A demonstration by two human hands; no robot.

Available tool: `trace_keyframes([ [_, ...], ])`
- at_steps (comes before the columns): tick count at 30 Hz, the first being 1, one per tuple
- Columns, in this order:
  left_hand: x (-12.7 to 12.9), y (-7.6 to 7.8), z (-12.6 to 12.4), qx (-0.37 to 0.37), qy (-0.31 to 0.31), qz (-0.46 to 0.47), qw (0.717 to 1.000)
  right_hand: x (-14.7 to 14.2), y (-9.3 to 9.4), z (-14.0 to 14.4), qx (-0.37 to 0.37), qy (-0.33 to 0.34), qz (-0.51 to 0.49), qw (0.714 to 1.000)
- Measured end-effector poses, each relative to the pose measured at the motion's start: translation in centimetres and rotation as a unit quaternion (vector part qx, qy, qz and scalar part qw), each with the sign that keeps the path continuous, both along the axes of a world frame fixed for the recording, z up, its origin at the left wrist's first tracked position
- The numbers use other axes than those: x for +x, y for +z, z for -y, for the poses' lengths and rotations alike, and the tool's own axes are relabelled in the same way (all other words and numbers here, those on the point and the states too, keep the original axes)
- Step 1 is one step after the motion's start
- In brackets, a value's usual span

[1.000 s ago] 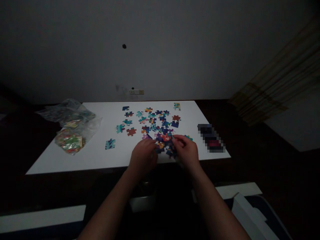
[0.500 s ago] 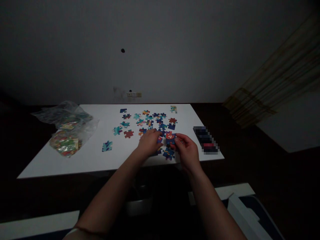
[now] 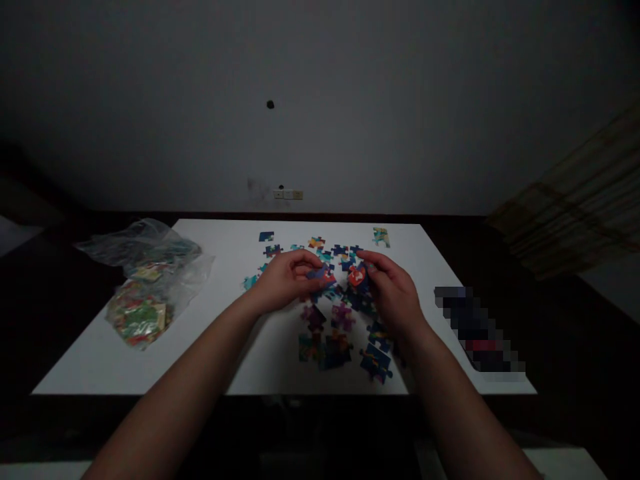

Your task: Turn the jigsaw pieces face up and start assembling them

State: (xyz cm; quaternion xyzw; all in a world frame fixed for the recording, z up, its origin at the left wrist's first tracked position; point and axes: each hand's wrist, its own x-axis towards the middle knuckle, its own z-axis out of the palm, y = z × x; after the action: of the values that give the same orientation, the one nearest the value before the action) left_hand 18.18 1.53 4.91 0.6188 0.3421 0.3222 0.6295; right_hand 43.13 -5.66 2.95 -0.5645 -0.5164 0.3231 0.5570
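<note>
My left hand (image 3: 287, 280) pinches a purple and red jigsaw piece (image 3: 323, 275) above the middle of the white table. Facing it, a red and dark blue jigsaw piece (image 3: 358, 276) is held between the thumb and fingers of my right hand (image 3: 394, 287). The two pieces are raised and a small gap separates them. Below my hands lie several loose pieces, among them a purple one (image 3: 343, 316) and a dark blue one (image 3: 376, 363). My left hand and forearm cover some pieces behind them.
Clear plastic bags (image 3: 145, 313) with colourful contents lie on the left of the white table (image 3: 200, 367). A blurred-out dark object (image 3: 477, 330) rests near the right edge. A yellowish piece (image 3: 381, 237) lies at the back right. Behind stands a grey wall with sockets (image 3: 289, 195).
My left hand has risen from the pile with a purple and red piece. My right hand has lifted its red and blue piece. The view has shifted, and the table looks nearer.
</note>
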Motion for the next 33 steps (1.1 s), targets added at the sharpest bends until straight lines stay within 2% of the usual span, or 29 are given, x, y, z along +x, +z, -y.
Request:
trace_keyframes([
  [4,-1.7,0.7,-2.8,0.013,0.021,0.046,0.999,-2.3,1.6,-3.5,-0.003,0.072,0.012,0.997],
  [9,-2.6,-0.6,-3.8,0.036,0.014,0.045,0.998,-4.4,1.0,-4.2,-0.058,0.150,-0.044,0.986],
  [12,-2.8,-1.2,-3.5,0.042,0.005,0.031,0.999,-4.9,0.2,-3.7,-0.069,0.138,-0.038,0.987],
  [16,-2.9,-1.4,-3.1,0.007,-0.004,0.034,0.999,-4.9,-0.1,-3.3,-0.072,0.113,-0.010,0.991],
  [24,-2.5,-1.6,-2.9,-0.031,-0.005,0.043,0.999,-5.1,-0.1,-3.1,-0.127,0.147,-0.085,0.977],
  [33,-2.5,-1.8,-3.0,-0.006,-0.011,0.043,0.999,-5.4,-1.0,-3.3,-0.122,0.142,-0.084,0.979],
])
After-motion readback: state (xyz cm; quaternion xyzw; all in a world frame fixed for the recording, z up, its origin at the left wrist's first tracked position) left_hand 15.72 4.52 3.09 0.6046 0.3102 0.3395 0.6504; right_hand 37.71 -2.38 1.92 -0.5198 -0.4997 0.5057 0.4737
